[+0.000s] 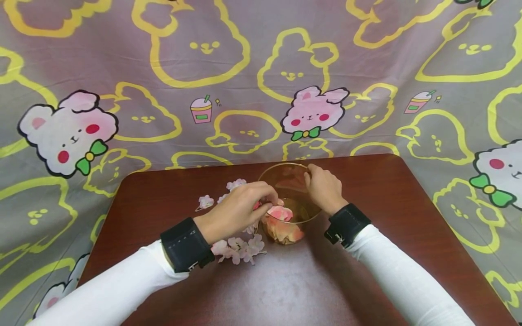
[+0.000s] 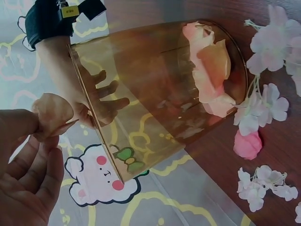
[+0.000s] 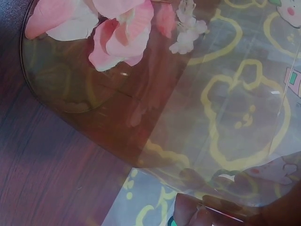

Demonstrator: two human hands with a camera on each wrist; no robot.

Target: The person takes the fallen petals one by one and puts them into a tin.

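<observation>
1. A clear amber glass cup [image 1: 287,199] stands at the centre of the frame in the head view, on a dark reddish-brown table [image 1: 367,271].
2. The right hand [image 1: 324,188] grips the cup's rim on its right side, fingers curled over the edge; in the left wrist view those fingers [image 2: 106,96] show through the glass wall.
3. The left hand [image 1: 238,208] is at the cup's left rim, fingers bent. In the left wrist view, at the left edge of the frame, it pinches a pale peach petal [image 2: 51,115] between thumb and fingertips, just outside the cup's mouth.
4. Pink and cream petals [image 1: 281,222] lie piled in the bottom of the cup; the right wrist view shows them at the upper left of its frame.
5. White-pink fabric blossoms [image 1: 238,246] lie on the table just left of the cup and below the left wrist, with more [image 1: 205,201] further up and left.
6. A small pink bud [image 2: 247,143] lies on the table beside the cup's base.
7. A cartoon-bunny cloth [image 1: 122,68] hangs behind the table.
</observation>
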